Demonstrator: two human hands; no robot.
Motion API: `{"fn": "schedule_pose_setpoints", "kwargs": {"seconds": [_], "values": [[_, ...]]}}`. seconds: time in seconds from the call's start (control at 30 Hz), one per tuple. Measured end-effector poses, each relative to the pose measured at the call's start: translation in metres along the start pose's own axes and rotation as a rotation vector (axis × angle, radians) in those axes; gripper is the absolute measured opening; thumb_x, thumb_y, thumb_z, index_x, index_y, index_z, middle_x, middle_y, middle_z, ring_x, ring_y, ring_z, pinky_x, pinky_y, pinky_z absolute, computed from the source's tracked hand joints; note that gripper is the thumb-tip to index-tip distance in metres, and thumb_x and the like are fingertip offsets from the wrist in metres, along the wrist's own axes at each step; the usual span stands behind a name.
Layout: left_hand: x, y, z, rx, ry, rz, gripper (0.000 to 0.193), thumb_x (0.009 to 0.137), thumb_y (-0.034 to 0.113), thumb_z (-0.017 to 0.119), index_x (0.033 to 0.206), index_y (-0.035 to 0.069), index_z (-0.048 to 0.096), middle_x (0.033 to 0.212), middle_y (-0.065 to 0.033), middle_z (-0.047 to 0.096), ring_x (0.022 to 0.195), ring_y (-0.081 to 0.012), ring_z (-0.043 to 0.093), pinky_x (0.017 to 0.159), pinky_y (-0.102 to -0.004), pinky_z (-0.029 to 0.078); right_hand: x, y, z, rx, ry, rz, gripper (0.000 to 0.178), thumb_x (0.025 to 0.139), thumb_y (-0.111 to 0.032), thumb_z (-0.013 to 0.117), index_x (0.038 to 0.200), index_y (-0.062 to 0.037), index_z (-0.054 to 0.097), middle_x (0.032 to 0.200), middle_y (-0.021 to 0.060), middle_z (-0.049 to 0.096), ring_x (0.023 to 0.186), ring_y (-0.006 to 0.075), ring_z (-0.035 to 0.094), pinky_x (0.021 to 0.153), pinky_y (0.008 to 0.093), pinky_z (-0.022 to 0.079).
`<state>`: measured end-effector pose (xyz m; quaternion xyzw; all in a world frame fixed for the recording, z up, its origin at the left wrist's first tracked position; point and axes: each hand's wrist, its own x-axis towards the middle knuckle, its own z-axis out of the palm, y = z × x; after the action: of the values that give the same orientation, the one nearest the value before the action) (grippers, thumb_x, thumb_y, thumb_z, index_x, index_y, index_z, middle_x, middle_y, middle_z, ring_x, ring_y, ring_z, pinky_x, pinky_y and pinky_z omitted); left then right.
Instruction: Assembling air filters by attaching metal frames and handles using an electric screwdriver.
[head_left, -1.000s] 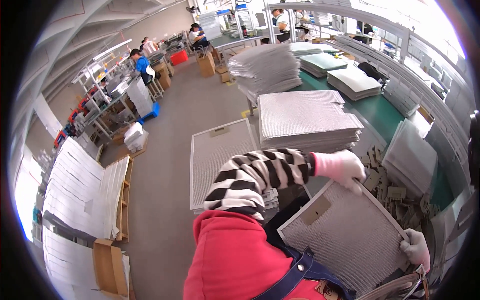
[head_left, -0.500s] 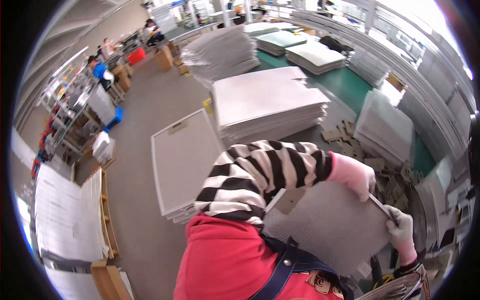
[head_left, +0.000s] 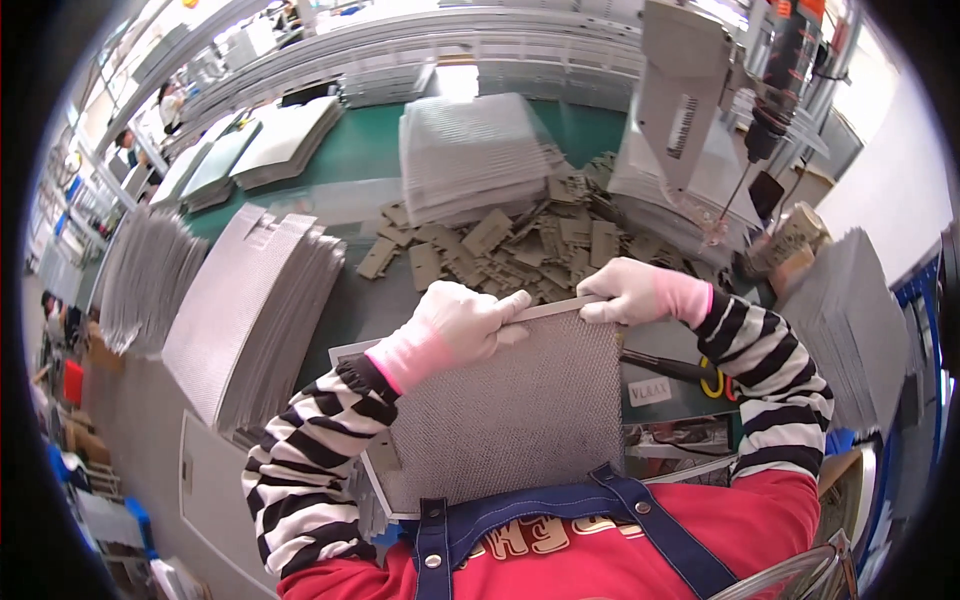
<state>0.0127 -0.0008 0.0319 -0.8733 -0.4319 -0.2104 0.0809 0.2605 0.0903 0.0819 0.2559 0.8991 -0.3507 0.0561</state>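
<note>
A grey mesh panel (head_left: 510,400) leans against my body at the front of the bench. A thin pale frame strip (head_left: 552,309) runs along its far edge. My left hand (head_left: 450,325), in a white glove with a pink cuff, closes on this edge near its middle, index finger extended along the strip. At the far right corner my right hand (head_left: 635,292), gloved alike, pinches the strip between thumb and fingers. A small tan plate (head_left: 384,455) shows at the panel's left side. Just beyond both hands lies a heap of tan plastic pieces (head_left: 490,235).
Stacked mesh panels (head_left: 250,310) stand at left, with another stack (head_left: 470,150) behind the heap. A power screwdriver (head_left: 775,100) hangs at the upper right. Yellow-handled scissors (head_left: 710,378) lie right of the panel. More sheets (head_left: 850,330) stand far right.
My view has swung right to face the bench squarely. Both hands remain on the panel's edge strip, with the panel now lying more squarely before me.
</note>
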Motion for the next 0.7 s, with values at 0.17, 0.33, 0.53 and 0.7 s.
{"fn": "schedule_pose_setpoints", "kwargs": {"seconds": [0.17, 0.33, 0.53, 0.7], "values": [[0.023, 0.008, 0.016, 0.051, -0.091, 0.015, 0.023, 0.079, 0.033, 0.063, 0.091, 0.013, 0.064, 0.053, -0.004, 0.057, 0.046, -0.0218, 0.057, 0.045, -0.0322, 0.045, -0.012, 0.024, 0.022, -0.48, 0.384, -0.143, 0.027, 0.078, -0.033, 0.058, 0.073, -0.0064, 0.056, 0.065, 0.0114, 0.058, 0.065, 0.0325, 0.06, 0.059, 0.0411, 0.047], [0.055, 0.017, 0.026, -0.313, -0.06, 0.011, 0.02, 0.079, 0.028, 0.062, 0.091, 0.012, 0.063, 0.063, -0.0067, 0.061, 0.058, -0.027, 0.062, 0.051, -0.0368, 0.048, -0.002, 0.026, 0.028, -0.032, 0.317, -0.069, 0.025, 0.077, -0.027, 0.061, 0.08, -0.0024, 0.06, 0.065, 0.0127, 0.058, 0.06, 0.0255, 0.059, 0.059, 0.0341, 0.046], [0.036, 0.018, 0.036, 0.132, -0.036, 0.012, 0.027, 0.08, 0.034, 0.06, 0.091, 0.01, 0.057, 0.053, -0.0045, 0.057, 0.048, -0.0225, 0.059, 0.046, -0.035, 0.045, -0.004, 0.039, 0.082, 0.909, 0.554, 0.27, 0.025, 0.081, -0.019, 0.065, 0.09, 0.0038, 0.062, 0.076, 0.0005, 0.06, 0.067, 0.0062, 0.051, 0.06, 0.0222, 0.042], [0.033, 0.016, 0.016, 0.068, -0.191, -0.002, 0.033, 0.081, 0.033, 0.06, 0.1, 0.007, 0.058, 0.058, -0.0066, 0.059, 0.053, -0.0233, 0.061, 0.05, -0.0341, 0.047, 0.003, 0.017, 0.086, 0.879, 0.71, 0.236, 0.02, 0.081, -0.018, 0.065, 0.083, 0.0023, 0.064, 0.073, -0.0018, 0.059, 0.066, 0.0053, 0.05, 0.059, 0.0218, 0.041]]}}
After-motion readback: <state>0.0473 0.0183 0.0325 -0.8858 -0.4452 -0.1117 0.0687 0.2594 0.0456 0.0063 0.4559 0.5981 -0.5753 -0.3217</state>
